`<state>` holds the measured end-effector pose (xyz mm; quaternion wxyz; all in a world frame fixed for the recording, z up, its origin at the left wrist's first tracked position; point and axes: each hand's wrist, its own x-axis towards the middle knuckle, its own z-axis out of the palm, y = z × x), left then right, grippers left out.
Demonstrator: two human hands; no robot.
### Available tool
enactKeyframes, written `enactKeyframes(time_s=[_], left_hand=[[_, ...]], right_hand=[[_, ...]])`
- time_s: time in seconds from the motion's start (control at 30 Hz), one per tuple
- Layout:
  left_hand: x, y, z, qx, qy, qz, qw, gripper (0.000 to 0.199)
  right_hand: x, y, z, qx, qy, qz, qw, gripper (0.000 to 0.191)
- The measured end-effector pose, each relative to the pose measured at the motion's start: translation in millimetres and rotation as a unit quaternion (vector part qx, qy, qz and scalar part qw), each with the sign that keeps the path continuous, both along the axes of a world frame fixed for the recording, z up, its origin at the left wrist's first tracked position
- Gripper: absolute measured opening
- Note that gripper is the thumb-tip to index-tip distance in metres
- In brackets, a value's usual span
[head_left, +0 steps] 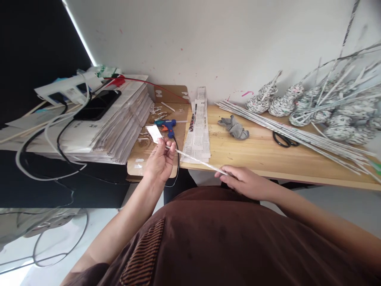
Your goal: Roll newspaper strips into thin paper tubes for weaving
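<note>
A thin rolled newspaper tube stretches between my two hands, in front of the desk's near edge. My left hand pinches its left end, where a flat, unrolled flap of paper sticks out beyond the fingertips. My right hand is closed around the tube's other end, low over my lap. Just beyond my left hand lies a blue hot glue gun on a brown board. A stack of cut newspaper strips lies on the desk behind the tube.
At left, a tall paper stack carries a black phone, a power strip and cables. A grey cloth, black-handled scissors and many finished paper tubes lie to the right. Woven paper pieces stand along the wall.
</note>
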<state>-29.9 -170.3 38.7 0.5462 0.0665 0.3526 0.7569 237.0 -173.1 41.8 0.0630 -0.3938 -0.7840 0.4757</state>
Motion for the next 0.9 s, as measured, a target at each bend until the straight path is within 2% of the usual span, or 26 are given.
enactKeyframes(time_s=[0.07, 0.1, 0.13, 0.17, 0.23, 0.3, 0.33, 0.4, 0.5, 0.57, 0.6, 0.67, 0.8, 0.83, 0.9], left_hand=[[0.7, 0.0, 0.7, 0.0, 0.005, 0.004, 1.0, 0.027], [0.8, -0.4, 1.4, -0.002, 0.008, 0.007, 1.0, 0.027], [0.6, -0.9, 2.1, -0.003, 0.011, 0.008, 1.0, 0.027], [0.3, -1.6, 2.7, -0.003, 0.014, 0.007, 1.0, 0.027], [-0.5, -2.9, 3.0, 0.002, 0.016, -0.007, 1.0, 0.027], [-1.7, -3.5, 2.3, 0.008, 0.014, -0.023, 1.0, 0.027], [-2.4, -3.5, 1.8, 0.008, 0.013, -0.028, 0.999, 0.027], [-4.0, -2.6, 1.2, 0.008, 0.013, -0.024, 1.0, 0.027], [-6.2, -1.0, 2.7, 0.004, 0.015, 0.007, 1.0, 0.029], [-6.2, -1.0, 5.2, 0.006, 0.023, 0.022, 0.999, 0.03], [-5.7, -1.3, 6.6, 0.008, 0.028, 0.022, 0.999, 0.031], [-4.2, -2.2, 8.9, 0.012, 0.036, 0.016, 0.999, 0.033], [-1.0, -2.5, 8.8, 0.0, 0.024, 0.012, 1.0, 0.03], [0.0, -2.1, 7.7, -0.001, 0.02, 0.013, 1.0, 0.03], [2.8, -1.2, 5.0, 0.0, 0.018, 0.01, 1.0, 0.028]], right_hand=[[-8.6, -2.4, 1.5, 0.162, -0.047, -0.027, 0.985, 0.032], [-11.4, -3.0, 1.5, 0.197, -0.055, -0.033, 0.978, 0.031], [-12.9, -3.0, 0.9, 0.188, -0.05, -0.03, 0.98, 0.032], [-12.8, -2.3, -0.1, 0.135, -0.033, -0.016, 0.99, 0.035], [-9.1, 0.7, -3.1, -0.054, 0.022, 0.038, 0.998, 0.043], [-2.8, 4.4, -5.8, -0.233, 0.074, 0.078, 0.967, 0.047], [0.2, 5.9, -6.3, -0.281, 0.091, 0.083, 0.952, 0.047], [4.8, 6.7, -5.0, -0.285, 0.094, 0.072, 0.951, 0.047], [7.8, 2.1, 0.9, -0.139, 0.033, 0.017, 0.99, 0.045], [9.4, -2.2, 2.6, -0.031, 0.004, -0.033, 0.999, 0.041], [10.7, -3.8, 1.6, -0.007, 0.002, -0.048, 0.999, 0.04], [15.1, -4.8, -3.5, -0.047, 0.03, -0.051, 0.997, 0.043], [23.5, -1.7, -13.2, -0.255, 0.132, -0.014, 0.958, 0.045], [23.0, -1.1, -12.8, -0.272, 0.133, -0.004, 0.953, 0.045], [17.1, -1.3, -8.3, -0.243, 0.098, 0.0, 0.965, 0.046]])
